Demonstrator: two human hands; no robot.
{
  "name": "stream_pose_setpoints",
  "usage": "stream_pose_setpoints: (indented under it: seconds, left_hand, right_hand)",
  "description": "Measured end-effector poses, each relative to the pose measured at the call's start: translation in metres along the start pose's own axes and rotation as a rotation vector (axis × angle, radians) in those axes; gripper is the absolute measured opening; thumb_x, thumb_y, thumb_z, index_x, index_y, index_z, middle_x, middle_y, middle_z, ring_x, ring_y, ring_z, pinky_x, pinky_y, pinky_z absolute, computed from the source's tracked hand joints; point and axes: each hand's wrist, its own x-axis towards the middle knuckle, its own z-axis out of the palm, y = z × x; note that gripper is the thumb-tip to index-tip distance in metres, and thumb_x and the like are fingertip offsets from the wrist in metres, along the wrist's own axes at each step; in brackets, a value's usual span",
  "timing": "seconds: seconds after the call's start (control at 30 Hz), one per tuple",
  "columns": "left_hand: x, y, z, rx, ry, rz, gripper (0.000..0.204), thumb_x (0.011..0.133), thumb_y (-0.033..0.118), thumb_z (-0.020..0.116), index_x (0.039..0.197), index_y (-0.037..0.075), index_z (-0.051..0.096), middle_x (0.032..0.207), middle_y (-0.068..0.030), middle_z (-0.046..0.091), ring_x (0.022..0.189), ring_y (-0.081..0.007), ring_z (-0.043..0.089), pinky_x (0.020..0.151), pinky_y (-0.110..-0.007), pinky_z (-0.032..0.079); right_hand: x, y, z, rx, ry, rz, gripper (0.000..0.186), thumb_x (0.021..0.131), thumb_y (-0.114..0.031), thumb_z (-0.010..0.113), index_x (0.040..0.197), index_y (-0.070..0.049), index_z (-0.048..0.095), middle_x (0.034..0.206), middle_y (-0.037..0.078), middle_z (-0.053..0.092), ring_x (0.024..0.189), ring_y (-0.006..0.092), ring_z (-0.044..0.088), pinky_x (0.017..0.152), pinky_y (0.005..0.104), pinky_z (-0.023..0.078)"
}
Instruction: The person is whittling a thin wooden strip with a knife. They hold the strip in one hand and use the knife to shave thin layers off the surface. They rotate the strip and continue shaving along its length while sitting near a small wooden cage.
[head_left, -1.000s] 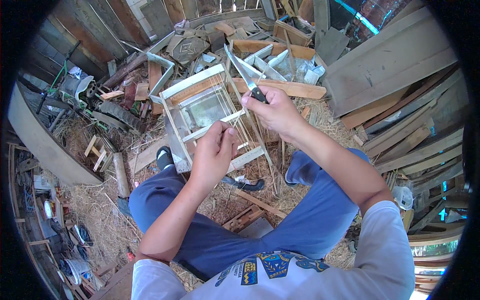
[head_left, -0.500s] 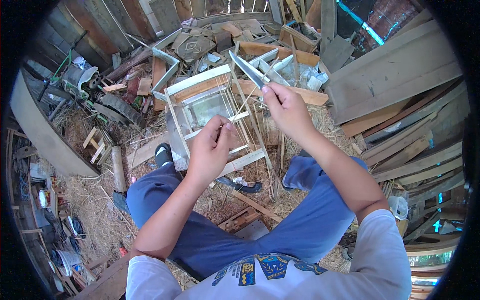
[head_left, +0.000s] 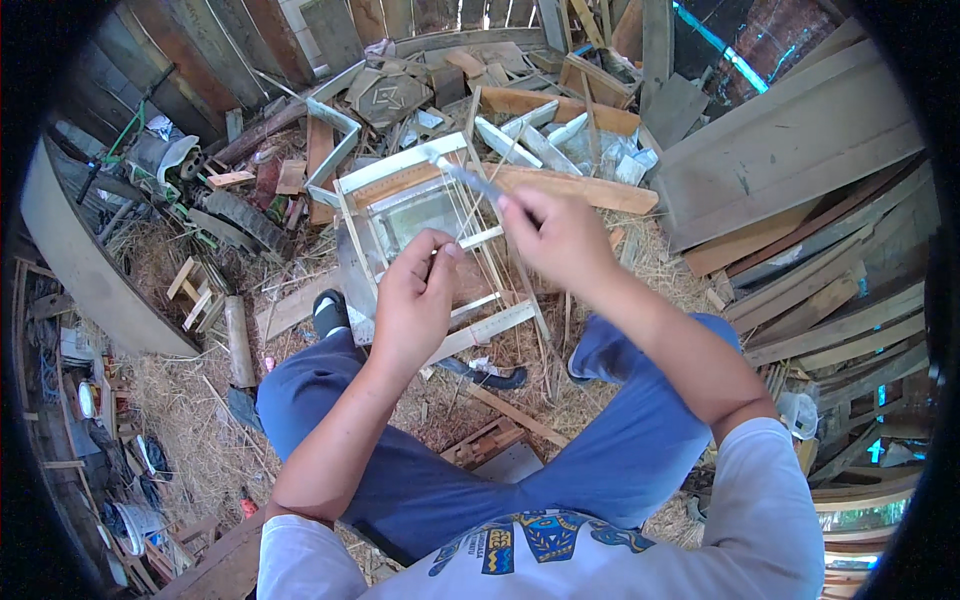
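left hand – closed on a thin stick at the wooden frame's front rail | right hand – gripping a knife, blade over the frame's top | frame stands on straw-strewn ground before the knees

Single head-worn fisheye view, facing steeply down from above the person's lap. Forearms enter from the lower edge; hands sit close, at frame centre. Straight boards bend toward the dark circular rim. No second view.
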Motion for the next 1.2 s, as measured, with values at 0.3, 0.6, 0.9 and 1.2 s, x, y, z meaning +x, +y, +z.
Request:
stream_pose_setpoints:
  seconds: [0.3, 0.6, 0.9, 1.2]
  left_hand:
    - [0.004, -0.001, -0.001, 0.084, 0.020, 0.037, 0.014, 0.108, 0.014, 0.056, 0.101, 0.003, 0.061, 0.070, 0.0039, 0.046, 0.067, -0.0027, 0.040, 0.057, -0.025, 0.034]
    - [0.001, -0.006, -0.003, 0.129, 0.015, -0.010, 0.015, 0.108, 0.015, 0.056, 0.102, 0.002, 0.061, 0.069, 0.0013, 0.046, 0.067, -0.0052, 0.041, 0.058, -0.027, 0.037]
    - [-0.002, -0.005, -0.003, 0.215, -0.006, -0.003, 0.012, 0.109, 0.010, 0.053, 0.102, 0.003, 0.059, 0.077, 0.0067, 0.045, 0.070, -0.0027, 0.040, 0.062, -0.022, 0.034]
    - [-0.002, -0.010, -0.004, 0.203, 0.028, 0.041, 0.013, 0.107, 0.012, 0.055, 0.102, 0.002, 0.060, 0.067, 0.0018, 0.044, 0.064, -0.0057, 0.040, 0.057, -0.027, 0.035]
  right_hand:
    - [0.005, 0.004, -0.008, -0.064, 0.043, 0.026, 0.025, 0.099, -0.031, 0.062, 0.086, -0.011, 0.068, 0.063, 0.016, 0.064, 0.060, 0.0394, 0.067, 0.054, 0.0495, 0.051]
    - [-0.009, 0.002, 0.002, -0.096, -0.006, -0.002, 0.026, 0.099, -0.032, 0.061, 0.085, -0.011, 0.066, 0.063, 0.014, 0.065, 0.061, 0.0375, 0.068, 0.055, 0.0501, 0.053]
    - [-0.017, 0.002, 0.005, -0.292, 0.031, -0.163, 0.019, 0.098, -0.030, 0.065, 0.091, -0.014, 0.070, 0.064, 0.011, 0.065, 0.059, 0.0327, 0.068, 0.052, 0.0449, 0.051]
    - [-0.024, -0.002, 0.011, -0.259, 0.006, -0.218, 0.018, 0.098, -0.031, 0.063, 0.092, -0.014, 0.068, 0.072, 0.013, 0.070, 0.059, 0.0342, 0.068, 0.053, 0.0471, 0.053]
